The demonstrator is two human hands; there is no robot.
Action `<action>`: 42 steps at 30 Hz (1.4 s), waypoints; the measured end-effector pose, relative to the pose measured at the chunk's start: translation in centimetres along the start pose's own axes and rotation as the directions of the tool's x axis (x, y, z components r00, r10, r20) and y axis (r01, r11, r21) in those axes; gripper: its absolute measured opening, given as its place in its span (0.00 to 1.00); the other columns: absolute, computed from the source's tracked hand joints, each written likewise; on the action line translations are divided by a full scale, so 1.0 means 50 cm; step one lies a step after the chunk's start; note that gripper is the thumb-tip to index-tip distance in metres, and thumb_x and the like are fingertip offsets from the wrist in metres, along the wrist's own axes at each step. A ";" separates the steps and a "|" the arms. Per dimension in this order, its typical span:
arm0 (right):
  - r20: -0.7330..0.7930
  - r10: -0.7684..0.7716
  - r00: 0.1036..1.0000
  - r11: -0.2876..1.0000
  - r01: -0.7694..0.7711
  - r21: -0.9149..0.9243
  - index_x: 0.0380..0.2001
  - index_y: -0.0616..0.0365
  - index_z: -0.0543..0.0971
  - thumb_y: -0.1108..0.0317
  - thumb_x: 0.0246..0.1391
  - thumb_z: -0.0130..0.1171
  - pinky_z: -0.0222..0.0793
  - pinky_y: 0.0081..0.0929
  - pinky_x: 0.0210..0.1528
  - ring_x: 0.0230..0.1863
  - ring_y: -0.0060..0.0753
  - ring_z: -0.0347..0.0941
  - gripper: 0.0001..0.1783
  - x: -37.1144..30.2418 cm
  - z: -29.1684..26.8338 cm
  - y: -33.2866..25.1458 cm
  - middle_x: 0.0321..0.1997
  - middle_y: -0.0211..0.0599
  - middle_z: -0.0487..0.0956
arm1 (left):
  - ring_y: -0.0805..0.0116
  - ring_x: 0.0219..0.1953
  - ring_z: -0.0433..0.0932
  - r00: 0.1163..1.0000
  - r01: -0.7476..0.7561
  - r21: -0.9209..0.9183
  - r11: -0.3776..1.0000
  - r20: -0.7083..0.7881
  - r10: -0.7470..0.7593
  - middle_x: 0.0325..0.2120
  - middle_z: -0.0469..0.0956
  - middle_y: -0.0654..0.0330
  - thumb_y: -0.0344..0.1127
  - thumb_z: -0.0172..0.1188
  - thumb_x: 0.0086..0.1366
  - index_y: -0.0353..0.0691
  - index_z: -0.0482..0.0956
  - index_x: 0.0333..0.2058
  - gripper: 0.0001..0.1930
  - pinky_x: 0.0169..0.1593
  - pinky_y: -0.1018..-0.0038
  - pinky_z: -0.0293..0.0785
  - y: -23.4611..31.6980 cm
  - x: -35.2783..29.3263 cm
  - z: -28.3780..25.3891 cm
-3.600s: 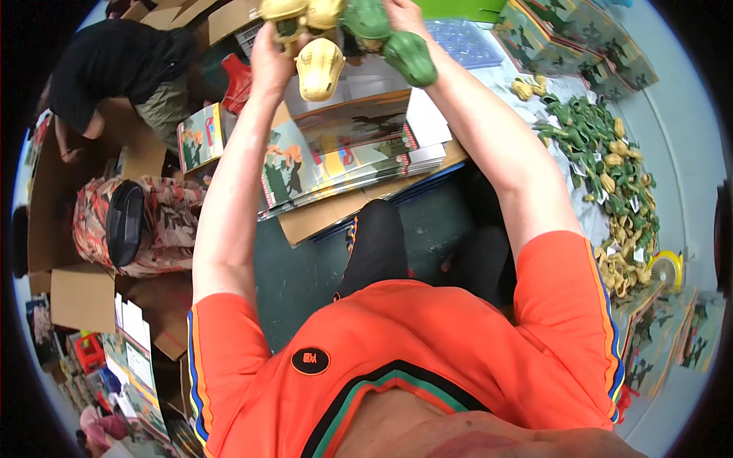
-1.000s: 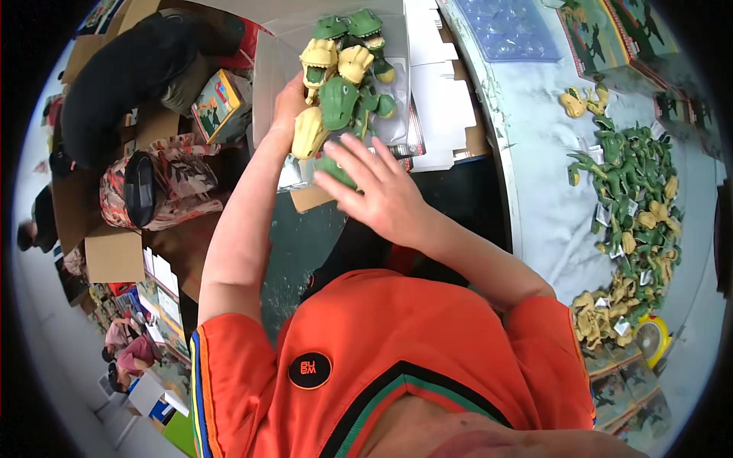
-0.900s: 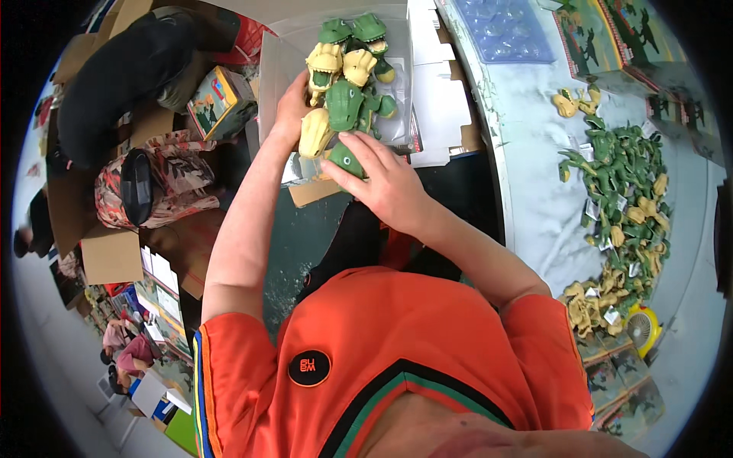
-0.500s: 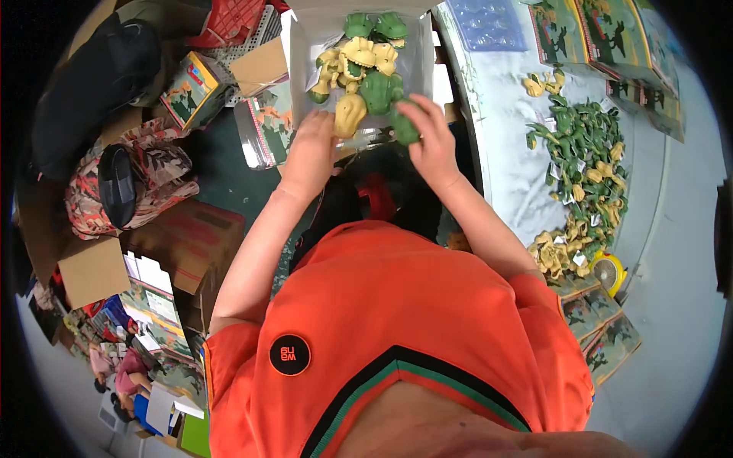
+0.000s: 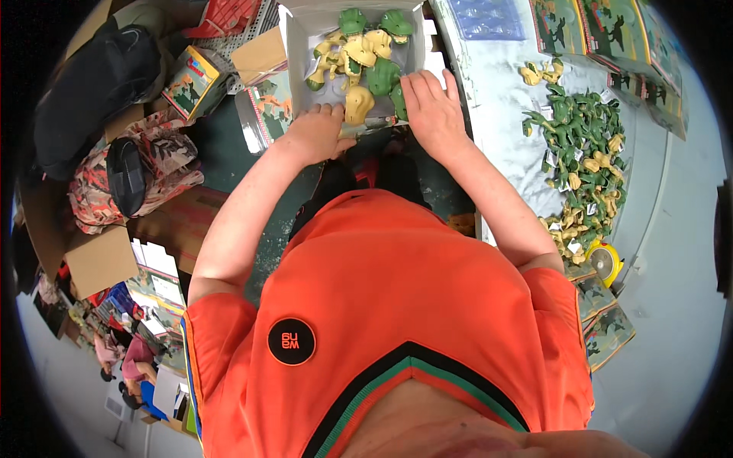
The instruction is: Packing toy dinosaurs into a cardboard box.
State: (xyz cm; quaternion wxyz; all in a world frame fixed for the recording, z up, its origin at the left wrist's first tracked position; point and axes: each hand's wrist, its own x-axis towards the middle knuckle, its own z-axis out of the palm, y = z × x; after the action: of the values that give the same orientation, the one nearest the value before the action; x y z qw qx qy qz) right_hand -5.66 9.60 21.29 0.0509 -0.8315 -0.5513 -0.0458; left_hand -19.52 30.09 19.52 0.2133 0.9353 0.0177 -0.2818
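Note:
A white cardboard box (image 5: pixel 296 57) stands in front of me, holding several toy dinosaur heads. At its near left corner, my left hand (image 5: pixel 317 133) has bent fingers over the rim and the thumb below, closed on the box. My right hand (image 5: pixel 435 111) lies at the near right corner, fingers stretched along the side wall, holding nothing. Beside its fingertips sits a green dinosaur head (image 5: pixel 398 101), partly covered by the hand. Between my hands lies a tan dinosaur head (image 5: pixel 358 105). Farther in are another green head (image 5: pixel 382 76) and cream-yellow ones (image 5: pixel 359 51).
To my right, a pale table (image 5: pixel 500 114) carries a heap of green and tan toy dinosaurs (image 5: pixel 580 137), a clear plastic tray (image 5: pixel 489 17) and printed boxes (image 5: pixel 618 27). A small yellow fan (image 5: pixel 605 263) stands near. Left are a camouflage bag (image 5: pixel 156 172) and cartons (image 5: pixel 99 259); people sit farther back.
My right hand has let go of the green head, now by the box's right wall, and flattened at that corner. My left hand has shifted slightly along the near edge.

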 end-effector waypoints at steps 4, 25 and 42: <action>0.057 -0.037 0.998 0.997 0.042 -0.072 0.53 0.67 0.75 0.73 0.51 0.54 0.49 0.58 0.72 0.64 0.42 0.65 0.23 0.005 0.019 0.001 0.53 0.43 0.73 | 0.43 0.49 0.78 0.987 0.036 -0.103 0.994 0.162 -0.019 0.47 0.78 0.41 0.56 0.65 0.60 0.29 0.71 0.53 0.35 0.53 0.59 0.74 -0.025 0.047 -0.018; 0.282 -0.161 0.946 0.970 0.205 -0.132 0.58 0.66 0.72 0.69 0.56 0.53 0.46 0.50 0.75 0.68 0.45 0.63 0.26 0.058 0.011 0.046 0.60 0.47 0.73 | 0.48 0.55 0.76 0.894 -0.063 -0.197 0.978 0.425 0.143 0.52 0.78 0.43 0.61 0.65 0.57 0.37 0.77 0.54 0.35 0.57 0.60 0.72 -0.054 0.117 -0.005; 0.392 -0.030 0.919 0.999 0.038 -0.011 0.56 0.71 0.72 0.75 0.56 0.50 0.56 0.49 0.70 0.47 0.46 0.80 0.24 0.095 0.059 0.003 0.42 0.52 0.80 | 0.41 0.47 0.77 0.936 -0.035 -0.194 0.980 -0.351 -0.036 0.45 0.74 0.44 0.37 0.71 0.55 0.43 0.69 0.58 0.32 0.50 0.56 0.76 0.022 0.086 0.027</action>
State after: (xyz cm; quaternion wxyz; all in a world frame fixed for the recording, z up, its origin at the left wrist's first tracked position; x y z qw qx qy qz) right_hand -3.64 14.28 19.01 -0.0690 -0.8147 -0.5641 0.1154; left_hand -16.46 28.15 16.63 0.2983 0.9448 0.0836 -0.1066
